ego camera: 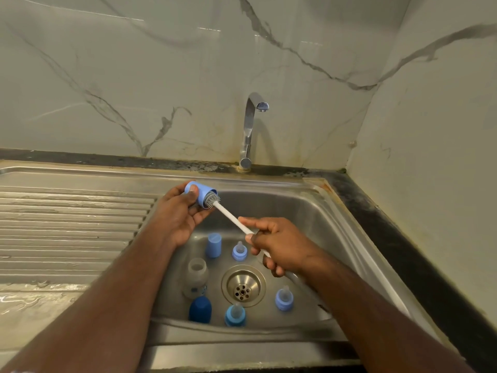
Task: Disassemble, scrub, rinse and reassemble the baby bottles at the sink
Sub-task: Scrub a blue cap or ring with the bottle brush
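My left hand [178, 211] grips a light blue bottle cap [202, 194] on its side above the sink's back left corner. My right hand [279, 244] holds the white handle of a bottle brush [231, 219], whose grey bristle head sits inside the cap's mouth. In the steel sink [317, 211] below stand a clear bottle body [195, 278], another light blue cap [213, 244], a dark blue cap [200, 309], and three blue collars with clear teats [239, 251] [283, 298] [235, 314].
The drain strainer [242, 286] lies at the middle of the basin. A chrome tap [251, 127] rises behind the sink with no water running. A ribbed, wet draining board [67, 224] stretches to the left. Marble walls close the back and right.
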The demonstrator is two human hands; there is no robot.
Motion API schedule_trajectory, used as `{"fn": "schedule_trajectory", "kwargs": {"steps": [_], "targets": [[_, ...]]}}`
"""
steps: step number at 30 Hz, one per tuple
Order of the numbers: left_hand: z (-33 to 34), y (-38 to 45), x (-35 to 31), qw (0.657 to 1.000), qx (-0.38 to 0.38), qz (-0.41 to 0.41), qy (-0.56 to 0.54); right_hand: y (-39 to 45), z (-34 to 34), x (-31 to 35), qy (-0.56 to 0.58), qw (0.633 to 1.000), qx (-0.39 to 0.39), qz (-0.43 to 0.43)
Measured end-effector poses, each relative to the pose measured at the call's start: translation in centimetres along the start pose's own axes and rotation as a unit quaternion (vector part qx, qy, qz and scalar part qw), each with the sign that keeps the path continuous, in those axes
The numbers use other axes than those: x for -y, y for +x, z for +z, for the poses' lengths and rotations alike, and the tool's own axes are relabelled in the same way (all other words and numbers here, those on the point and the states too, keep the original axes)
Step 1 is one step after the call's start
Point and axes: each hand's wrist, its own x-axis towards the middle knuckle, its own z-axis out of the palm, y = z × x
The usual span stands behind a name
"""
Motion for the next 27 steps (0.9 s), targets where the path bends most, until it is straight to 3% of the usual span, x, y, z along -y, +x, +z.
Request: {"fn": "schedule_trajectory", "kwargs": {"steps": [3,5,8,10,12,13,15,16,18,20,22,25,27], "targets": [[0.3,-0.4,-0.3,0.999,0.034,-0.031,-0.011,0.2,0.3,0.1,0.114,0.992,0.045,0.031],[0.2,-0.4,-0.4,0.999,0.035,-0.034,-0.005,0.1,0.3,0.1,0.099,0.992,0.066,0.037],[-0.1,-0.3,-0.4,1.000,0.012,-0.025,0.012,0.3,0.5,0.5,-0.101,0.995,0.013,0.012],[0.1,-0.3,-0.2,0.999,0.012,-0.027,0.016,0.9,0.5,0.5,-0.266,0.962,-0.051,-0.031],[0.5,-0.5,-0.1,0.999,0.019,-0.032,0.004,1.0,0.8,0.3,-0.314,0.944,-0.076,-0.066],[0.6,-0.6,-0.1,0.999,0.020,-0.032,0.001,0.9,1.0,0.2,-0.264,0.960,-0.068,-0.069],[0.4,-0.5,-0.3,0.999,0.015,-0.032,0.004,0.3,1.2,0.3,-0.061,0.998,-0.017,-0.025],[0.3,-0.5,-0.4,0.999,0.012,-0.032,0.005,0.0,1.1,0.4,0.021,1.000,0.007,-0.003],[0.0,-0.2,-0.3,1.000,-0.001,-0.028,0.014,-0.2,0.9,0.3,0.036,0.999,0.028,0.016],[-0.2,-0.1,-0.3,0.999,-0.020,-0.021,0.024,0.2,0.8,0.2,-0.084,0.996,0.012,0.002],[-0.2,-0.1,-0.3,0.999,-0.026,-0.017,0.022,0.6,0.9,0.4,-0.251,0.966,-0.035,-0.044],[0.0,-0.2,-0.2,0.999,-0.014,-0.021,0.029,0.5,1.0,0.3,-0.462,0.874,-0.099,-0.110],[-0.1,-0.1,-0.2,0.999,-0.007,-0.020,0.033,0.1,1.3,0.3,-0.544,0.822,-0.120,-0.120]]}}
